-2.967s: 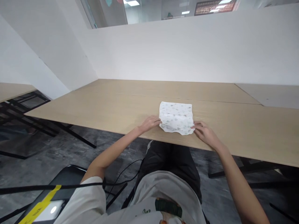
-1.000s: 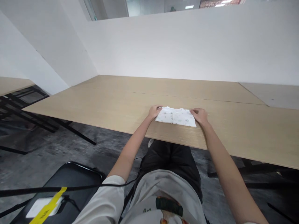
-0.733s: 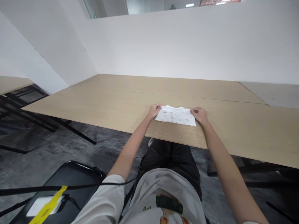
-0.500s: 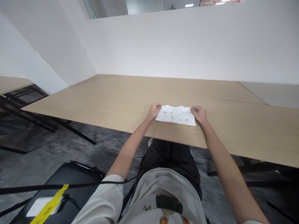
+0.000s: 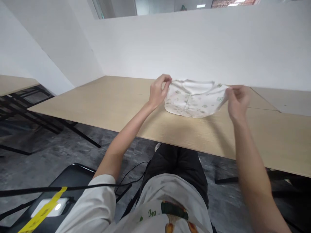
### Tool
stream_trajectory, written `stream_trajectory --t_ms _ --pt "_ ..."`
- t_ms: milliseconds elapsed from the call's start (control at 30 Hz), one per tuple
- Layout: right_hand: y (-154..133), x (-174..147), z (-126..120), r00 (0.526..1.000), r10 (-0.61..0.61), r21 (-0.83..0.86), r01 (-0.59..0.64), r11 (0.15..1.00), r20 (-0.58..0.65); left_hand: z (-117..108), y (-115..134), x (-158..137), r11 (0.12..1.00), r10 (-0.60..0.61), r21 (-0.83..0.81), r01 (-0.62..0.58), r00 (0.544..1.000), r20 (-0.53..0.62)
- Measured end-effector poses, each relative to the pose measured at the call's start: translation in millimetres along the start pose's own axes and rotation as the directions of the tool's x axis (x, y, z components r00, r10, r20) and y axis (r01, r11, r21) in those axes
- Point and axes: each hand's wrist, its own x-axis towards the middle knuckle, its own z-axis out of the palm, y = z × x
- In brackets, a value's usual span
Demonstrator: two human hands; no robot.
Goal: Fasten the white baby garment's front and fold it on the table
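A small white baby shirt [image 5: 194, 99] with a sparse pattern, a round neckline and a line down its front is stretched between my hands, lifted above the wooden table. My left hand [image 5: 158, 90] pinches its left shoulder corner between thumb and fingers. At the opposite corner my right hand [image 5: 238, 100], slightly blurred, grips the cloth. The shirt's lower edge curves and hangs over the tabletop; whether it touches the wood I cannot tell.
The light wooden table [image 5: 97, 103] stretches to both sides, with a white wall [image 5: 184, 48] behind it. A black chair [image 5: 73, 176] holding a white device [image 5: 52, 207] under yellow tape stands at my lower left. A black cable [image 5: 85, 186] crosses near my left arm.
Both hands have risen from the tabletop and moved farther apart. The shirt, lying flat and folded before, has come up with them and is spread wider.
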Motion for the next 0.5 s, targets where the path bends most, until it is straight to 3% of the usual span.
stream_trajectory --t_ms 100,167,233,300,367,433,500 --pt "-50.5 21.3 -25.1 0.971 -0.219 -0.272 0.238 0.933 0.097 -29.3 29.4 34.3 0.986 0.146 0.086 -0.145 0.989 -0.010" --pt "-74.2 32.3 -36.6 0.963 -0.239 -0.392 0.269 0.880 0.125 -41.8 42.7 50.4 0.979 0.178 0.102 -0.176 0.984 -0.010" --pt "-83.3 41.5 -41.4 0.971 -0.184 -0.454 0.236 0.859 0.155 -46.0 46.3 59.2 0.979 0.175 0.102 -0.176 0.984 0.020" --pt "-75.4 47.6 -40.0 0.966 -0.068 -0.519 0.192 0.833 0.248 -40.7 38.6 58.3 0.980 0.157 0.104 -0.168 0.982 0.101" --pt "-52.0 47.8 -33.7 0.925 0.090 -0.607 0.168 0.777 0.370 -26.0 20.7 46.0 0.981 0.124 0.118 -0.154 0.965 0.231" --pt "-17.9 40.0 -24.4 0.848 0.255 -0.675 0.153 0.722 0.465 -4.7 -3.7 23.2 0.980 0.057 0.153 -0.125 0.921 0.386" --pt "20.1 25.1 -14.9 0.754 0.399 -0.713 0.128 0.690 0.522 17.9 -29.2 -5.8 0.973 -0.051 0.216 -0.080 0.841 0.539"
